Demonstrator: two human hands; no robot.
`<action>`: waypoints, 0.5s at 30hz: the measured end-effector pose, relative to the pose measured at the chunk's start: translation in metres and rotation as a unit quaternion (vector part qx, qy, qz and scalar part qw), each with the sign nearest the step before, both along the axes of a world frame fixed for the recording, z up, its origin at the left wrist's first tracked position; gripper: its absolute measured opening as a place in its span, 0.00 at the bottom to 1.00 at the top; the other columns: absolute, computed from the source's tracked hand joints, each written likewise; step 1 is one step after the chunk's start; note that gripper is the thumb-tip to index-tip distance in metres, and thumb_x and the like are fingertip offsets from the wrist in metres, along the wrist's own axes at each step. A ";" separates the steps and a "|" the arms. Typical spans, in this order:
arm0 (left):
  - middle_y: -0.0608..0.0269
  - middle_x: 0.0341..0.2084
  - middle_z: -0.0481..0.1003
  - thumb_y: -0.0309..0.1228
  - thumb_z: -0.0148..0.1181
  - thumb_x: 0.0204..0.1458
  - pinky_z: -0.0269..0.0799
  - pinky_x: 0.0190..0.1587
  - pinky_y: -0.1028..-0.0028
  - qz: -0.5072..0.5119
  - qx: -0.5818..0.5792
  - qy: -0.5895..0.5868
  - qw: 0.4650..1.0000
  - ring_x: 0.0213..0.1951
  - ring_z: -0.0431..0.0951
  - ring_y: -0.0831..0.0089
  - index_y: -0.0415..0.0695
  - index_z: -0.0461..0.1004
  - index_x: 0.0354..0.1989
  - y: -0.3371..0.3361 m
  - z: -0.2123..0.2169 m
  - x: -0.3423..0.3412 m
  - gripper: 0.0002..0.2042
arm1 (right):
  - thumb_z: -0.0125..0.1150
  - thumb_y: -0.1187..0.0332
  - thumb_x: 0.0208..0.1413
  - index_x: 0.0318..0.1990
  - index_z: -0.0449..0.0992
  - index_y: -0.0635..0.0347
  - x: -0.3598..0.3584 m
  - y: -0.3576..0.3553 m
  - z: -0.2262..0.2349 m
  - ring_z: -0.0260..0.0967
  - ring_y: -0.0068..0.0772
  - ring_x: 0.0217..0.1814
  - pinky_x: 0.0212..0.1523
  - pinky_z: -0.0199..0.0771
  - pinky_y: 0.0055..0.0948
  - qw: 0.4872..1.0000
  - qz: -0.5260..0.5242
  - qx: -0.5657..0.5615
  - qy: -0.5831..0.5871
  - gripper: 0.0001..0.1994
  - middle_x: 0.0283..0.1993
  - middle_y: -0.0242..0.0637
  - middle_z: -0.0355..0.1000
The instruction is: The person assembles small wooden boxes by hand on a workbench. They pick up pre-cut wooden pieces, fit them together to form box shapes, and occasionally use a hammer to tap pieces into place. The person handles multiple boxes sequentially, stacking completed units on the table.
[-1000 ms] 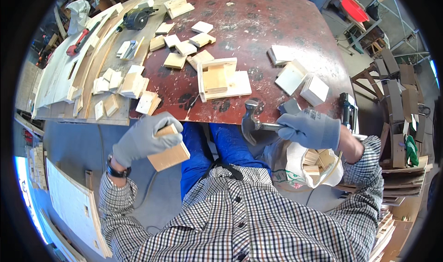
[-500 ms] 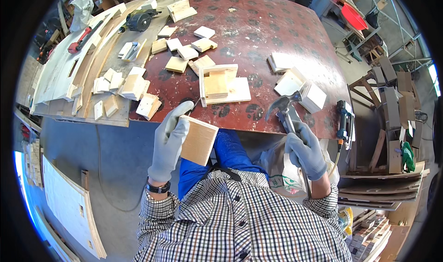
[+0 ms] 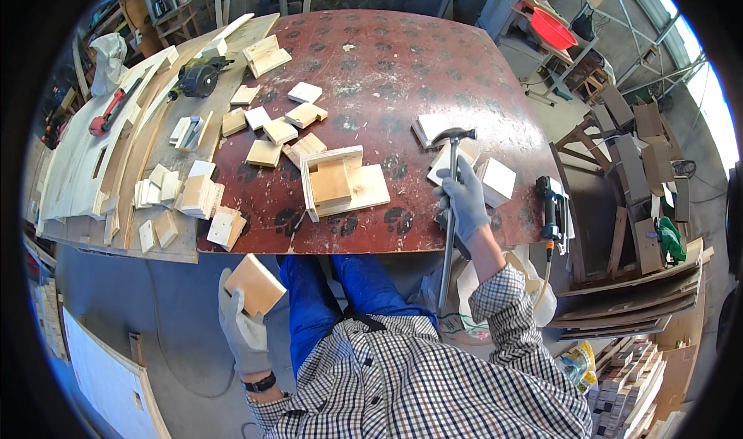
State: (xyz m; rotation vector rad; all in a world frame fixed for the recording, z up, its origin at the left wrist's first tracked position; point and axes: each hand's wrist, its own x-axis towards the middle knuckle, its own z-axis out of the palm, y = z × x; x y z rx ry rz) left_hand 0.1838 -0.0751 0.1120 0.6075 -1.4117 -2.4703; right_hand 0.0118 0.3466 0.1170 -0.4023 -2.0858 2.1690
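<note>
My left hand point(image 3: 244, 327), in a grey work glove, is closed on a square wooden block point(image 3: 260, 284) in front of the table's near edge. In my gloved right hand point(image 3: 467, 203) is a claw hammer point(image 3: 446, 273), gripped partway along its shaft with the head up. That hammer head overlaps a pale wooden block point(image 3: 443, 165) on the tabletop, one of a small group; whether they touch I cannot tell. At the middle front of the table sits a wooden assembly point(image 3: 368, 187) of a flat board, upright strips and a smaller block.
The dark red table point(image 3: 464, 68) carries several loose wood blocks point(image 3: 263, 153) left of centre. A black power tool point(image 3: 199, 79) and a red-handled tool point(image 3: 107, 114) lie on boards at left. An air nailer point(image 3: 550, 211) with a hose hangs by the right edge.
The left hand has lowered away from the table edge with the wooden block, now tilted. My right hand has carried the hammer forward over the tabletop. The whole view has shifted too.
</note>
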 end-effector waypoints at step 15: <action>0.54 0.57 0.72 0.22 0.63 0.54 0.72 0.66 0.59 0.066 0.042 0.095 0.992 0.60 0.73 0.62 0.40 0.69 0.61 -0.026 -0.048 0.053 0.25 | 0.58 0.76 0.65 0.48 0.77 0.62 -0.197 -0.010 -0.068 0.79 0.26 0.28 0.23 0.77 0.24 0.982 0.097 0.120 -0.109 0.06 0.33 0.35 0.77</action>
